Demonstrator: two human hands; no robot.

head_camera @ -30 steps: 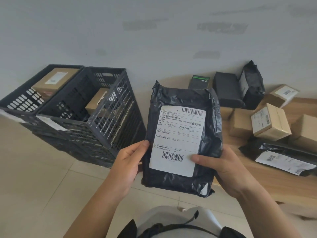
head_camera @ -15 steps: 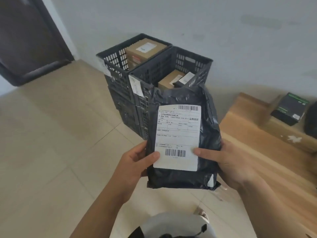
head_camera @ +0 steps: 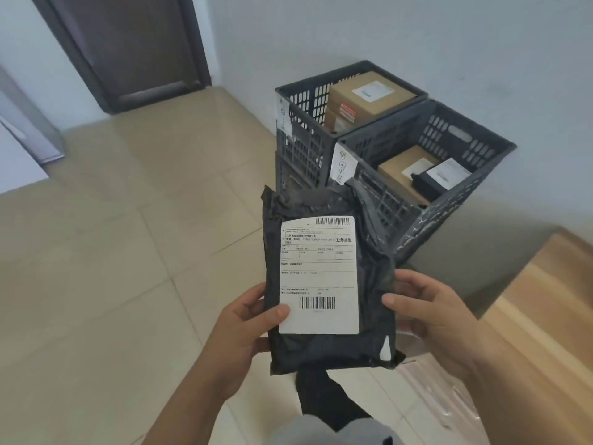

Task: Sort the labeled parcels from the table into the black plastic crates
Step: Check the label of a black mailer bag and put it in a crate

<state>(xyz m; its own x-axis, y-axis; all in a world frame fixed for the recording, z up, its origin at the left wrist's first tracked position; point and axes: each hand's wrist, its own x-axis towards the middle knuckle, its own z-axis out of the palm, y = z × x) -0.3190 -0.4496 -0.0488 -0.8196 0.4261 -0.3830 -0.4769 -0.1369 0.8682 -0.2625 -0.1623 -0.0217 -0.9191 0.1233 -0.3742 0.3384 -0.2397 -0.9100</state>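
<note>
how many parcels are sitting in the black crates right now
3: one brown box in the far crate; a brown box and small black parcel in the near crate. More may lie underneath.

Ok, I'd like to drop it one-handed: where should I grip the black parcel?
Probably the bare right edge of the parcel, from the right, thumb in front as the right hand has it. It is a soft, flat bag held upright; the label stays readable.
</note>
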